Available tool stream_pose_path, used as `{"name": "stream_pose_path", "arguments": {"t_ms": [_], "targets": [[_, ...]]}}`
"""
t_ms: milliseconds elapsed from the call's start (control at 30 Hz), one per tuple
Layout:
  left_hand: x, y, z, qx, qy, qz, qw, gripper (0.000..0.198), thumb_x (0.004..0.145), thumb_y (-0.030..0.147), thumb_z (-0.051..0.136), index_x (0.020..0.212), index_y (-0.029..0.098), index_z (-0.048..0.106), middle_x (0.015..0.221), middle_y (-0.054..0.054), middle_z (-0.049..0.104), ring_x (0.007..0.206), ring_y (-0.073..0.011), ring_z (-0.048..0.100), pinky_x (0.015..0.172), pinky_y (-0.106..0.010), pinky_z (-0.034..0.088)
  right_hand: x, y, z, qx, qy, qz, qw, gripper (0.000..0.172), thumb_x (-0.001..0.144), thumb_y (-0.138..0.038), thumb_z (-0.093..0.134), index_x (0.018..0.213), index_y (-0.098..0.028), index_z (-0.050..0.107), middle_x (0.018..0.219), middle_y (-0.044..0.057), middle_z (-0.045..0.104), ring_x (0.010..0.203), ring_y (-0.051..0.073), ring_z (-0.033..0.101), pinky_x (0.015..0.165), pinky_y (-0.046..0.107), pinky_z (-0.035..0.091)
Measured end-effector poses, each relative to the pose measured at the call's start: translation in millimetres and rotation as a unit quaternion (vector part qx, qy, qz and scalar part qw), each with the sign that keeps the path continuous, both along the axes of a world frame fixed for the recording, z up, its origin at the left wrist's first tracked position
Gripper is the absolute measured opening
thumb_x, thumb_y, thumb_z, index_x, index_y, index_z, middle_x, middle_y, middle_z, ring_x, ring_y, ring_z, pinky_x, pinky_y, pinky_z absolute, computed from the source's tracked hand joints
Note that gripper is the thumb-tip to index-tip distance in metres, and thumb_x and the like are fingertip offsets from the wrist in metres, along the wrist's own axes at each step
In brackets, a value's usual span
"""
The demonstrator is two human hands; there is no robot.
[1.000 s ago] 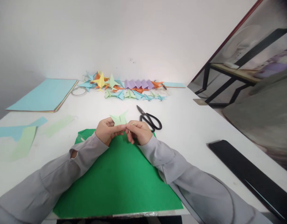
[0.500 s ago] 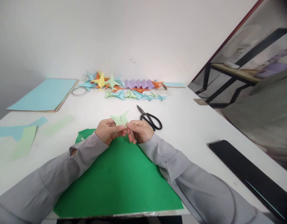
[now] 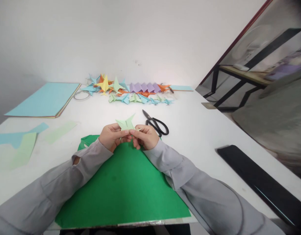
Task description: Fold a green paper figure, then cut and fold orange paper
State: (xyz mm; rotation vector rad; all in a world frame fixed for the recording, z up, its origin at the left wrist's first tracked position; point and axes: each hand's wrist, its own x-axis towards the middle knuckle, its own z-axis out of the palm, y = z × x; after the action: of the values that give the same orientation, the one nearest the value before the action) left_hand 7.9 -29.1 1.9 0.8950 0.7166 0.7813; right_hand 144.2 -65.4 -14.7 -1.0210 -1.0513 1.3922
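A pale green folded paper piece (image 3: 126, 124) with pointed tips is held between both hands, above the far part of a green sheet (image 3: 123, 189). My left hand (image 3: 110, 135) pinches its left side, thumb along the lower edge. My right hand (image 3: 147, 135) grips the right side, its thumb close to the left one. The fingers hide the paper's lower part. Just beyond my right hand lie black-handled scissors (image 3: 155, 122), blades pointing away to the left.
Several folded paper shapes (image 3: 116, 85) line the wall, beside a wire coil (image 3: 81, 95). Coloured paper sheets (image 3: 44, 99) are stacked at left, with blue scraps (image 3: 15, 138) and green scraps (image 3: 28, 147) nearer. A long black object (image 3: 260, 186) lies at right.
My right thumb and fingers have shifted slightly left along the paper's lower edge, and a pale tip now shows over the right fingers. The whole view has drifted a little.
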Motion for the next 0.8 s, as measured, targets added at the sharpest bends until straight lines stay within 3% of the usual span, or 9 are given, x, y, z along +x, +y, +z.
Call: {"name": "stream_pose_path", "arguments": {"t_ms": [200, 400, 600, 800], "targets": [[-1, 3, -3.1, -0.003, 0.004, -0.015, 1.000, 0.023, 0.047, 0.019, 0.080, 0.062, 0.008, 0.067, 0.052, -0.005, 0.062, 0.047, -0.0114, 0.056, 0.050, -0.024, 0.046, -3, -2, 4.3, -0.002, -0.056, 0.018, 0.998, 0.045, 0.060, -0.056, 0.065, 0.051, -0.015, 0.051, 0.032, -0.003, 0.052, 0.023, 0.007, 0.043, 0.025, 0.016, 0.032], [0, 3, -0.8, -0.006, -0.020, -0.085, 0.996, 0.022, 0.055, 0.027, 0.075, 0.060, 0.009, 0.064, 0.049, -0.005, 0.059, 0.046, -0.0124, 0.054, 0.045, -0.024, 0.042, -2, -5, 6.6, -0.020, -0.056, 0.041, 0.997, 0.044, 0.062, -0.056, 0.063, 0.047, -0.015, 0.052, 0.030, -0.003, 0.048, 0.022, 0.006, 0.038, 0.024, 0.018, 0.028], [3, -2, 2.4, -0.013, -0.006, -0.057, 0.998, 0.022, 0.057, 0.026, 0.075, 0.056, 0.009, 0.061, 0.047, -0.003, 0.057, 0.042, -0.0111, 0.052, 0.042, -0.023, 0.040, 1, -7, 12.1, -0.049, -0.057, 0.020, 0.997, 0.041, 0.060, -0.048, 0.066, 0.040, -0.017, 0.048, 0.023, -0.004, 0.040, 0.020, 0.005, 0.030, 0.024, 0.018, 0.017], [4, 1, -0.3, -0.007, -0.039, 0.042, 0.998, 0.025, 0.052, 0.022, 0.078, 0.048, 0.010, 0.056, 0.050, -0.004, 0.059, 0.046, -0.0122, 0.055, 0.043, -0.024, 0.042, 4, 1, 4.1, -0.049, 0.061, 0.012, 0.997, 0.046, 0.064, -0.059, 0.058, 0.050, -0.015, 0.054, 0.033, 0.000, 0.052, 0.026, 0.010, 0.044, 0.027, 0.020, 0.031]]}}
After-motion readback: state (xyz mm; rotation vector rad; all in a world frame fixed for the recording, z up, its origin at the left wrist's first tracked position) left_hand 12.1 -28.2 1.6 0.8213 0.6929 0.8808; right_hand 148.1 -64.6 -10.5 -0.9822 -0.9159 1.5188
